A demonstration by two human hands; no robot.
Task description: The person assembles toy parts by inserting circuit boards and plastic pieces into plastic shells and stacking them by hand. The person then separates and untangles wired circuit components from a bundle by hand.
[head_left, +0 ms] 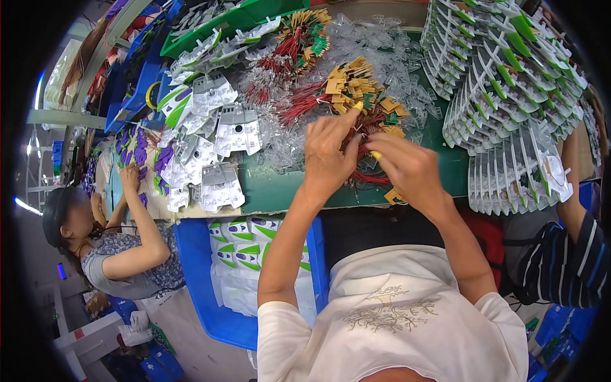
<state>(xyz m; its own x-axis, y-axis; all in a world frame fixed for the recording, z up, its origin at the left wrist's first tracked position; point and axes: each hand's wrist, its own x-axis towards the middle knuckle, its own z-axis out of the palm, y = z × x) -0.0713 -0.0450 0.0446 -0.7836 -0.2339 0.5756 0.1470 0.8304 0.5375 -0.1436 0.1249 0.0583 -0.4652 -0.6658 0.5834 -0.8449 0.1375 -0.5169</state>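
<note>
Left hand (330,153), index finger and thumb apart, and right hand (410,164), fingers bent together, nearly meet over tan-tabbed thin red wires (336,89), upper centre; I cannot tell whether either grips one. Lower left of centre, a blue plastic bin (198,280) contains white-and-green molded shells (247,248); upper left, a green plastic tray (258,13) holds grey parts (207,14).

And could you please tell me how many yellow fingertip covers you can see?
2: one yellow cover tips a finger of the left hand; the other cover is on the right hand. More may be hidden behind curled fingers.
</note>
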